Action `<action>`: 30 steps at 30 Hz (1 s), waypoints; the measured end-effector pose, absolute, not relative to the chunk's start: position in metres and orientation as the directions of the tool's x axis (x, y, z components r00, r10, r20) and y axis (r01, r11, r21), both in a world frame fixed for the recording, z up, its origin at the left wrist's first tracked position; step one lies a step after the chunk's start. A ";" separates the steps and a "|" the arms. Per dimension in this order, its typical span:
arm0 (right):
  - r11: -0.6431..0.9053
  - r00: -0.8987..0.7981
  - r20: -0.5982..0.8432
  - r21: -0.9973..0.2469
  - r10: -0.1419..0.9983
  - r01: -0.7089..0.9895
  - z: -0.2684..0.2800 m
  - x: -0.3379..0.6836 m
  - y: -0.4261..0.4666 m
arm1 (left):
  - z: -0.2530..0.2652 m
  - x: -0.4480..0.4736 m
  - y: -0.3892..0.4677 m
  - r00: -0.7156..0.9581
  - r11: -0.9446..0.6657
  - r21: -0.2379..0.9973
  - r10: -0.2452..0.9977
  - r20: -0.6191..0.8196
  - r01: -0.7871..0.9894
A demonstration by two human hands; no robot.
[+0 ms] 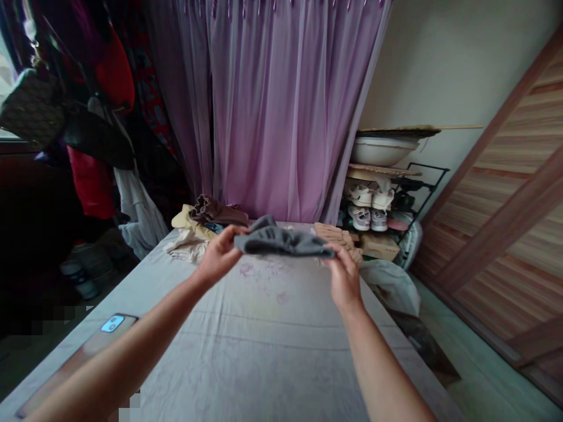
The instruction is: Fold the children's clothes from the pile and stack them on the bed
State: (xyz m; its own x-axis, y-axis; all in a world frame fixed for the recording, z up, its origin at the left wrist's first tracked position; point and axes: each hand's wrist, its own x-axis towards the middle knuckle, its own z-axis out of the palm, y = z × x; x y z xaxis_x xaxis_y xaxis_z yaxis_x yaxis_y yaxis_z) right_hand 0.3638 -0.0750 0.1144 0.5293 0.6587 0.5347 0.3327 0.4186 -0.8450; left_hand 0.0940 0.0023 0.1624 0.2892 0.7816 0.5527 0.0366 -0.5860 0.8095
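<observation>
A dark grey garment (pixel 281 241) with what looks like a gathered waistband is stretched between my two hands, above the far part of the bed (pixel 259 351). At its left end, my left hand (pixel 223 252) pinches the edge between thumb and fingers. The opposite end is gripped by my right hand (pixel 345 272). The garment hangs bunched in the middle, so its full shape is hidden. Behind my left hand lies a pile of clothes with a brown garment (pixel 220 211), a yellow one (pixel 189 220) and a cream one (pixel 187 245). Peach-coloured clothing (pixel 336 237) lies behind my right hand.
A phone (pixel 115 322) lies on the bed's left side, partly behind my left forearm. Purple curtains (pixel 281 117) hang at the far end. Bags and clothes hang at left. On the right stand a shoe rack with sneakers (pixel 360 217), a white basin (pixel 382 150) and a wooden door (pixel 505 205).
</observation>
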 end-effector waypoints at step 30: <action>0.049 0.262 0.452 -0.568 0.853 0.821 0.000 0.358 -0.158 | 0.003 0.137 0.054 0.233 0.437 0.899 0.874 -0.425 0.000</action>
State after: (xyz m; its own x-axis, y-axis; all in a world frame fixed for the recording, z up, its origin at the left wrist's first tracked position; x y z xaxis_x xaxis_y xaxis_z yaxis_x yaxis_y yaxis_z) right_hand 0.3583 -0.1580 -0.0001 0.2622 0.8527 0.4518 0.8212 0.0487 -0.5685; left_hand 0.1373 0.0545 0.0027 0.2331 0.8745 -0.4253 0.0000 0.4374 0.8993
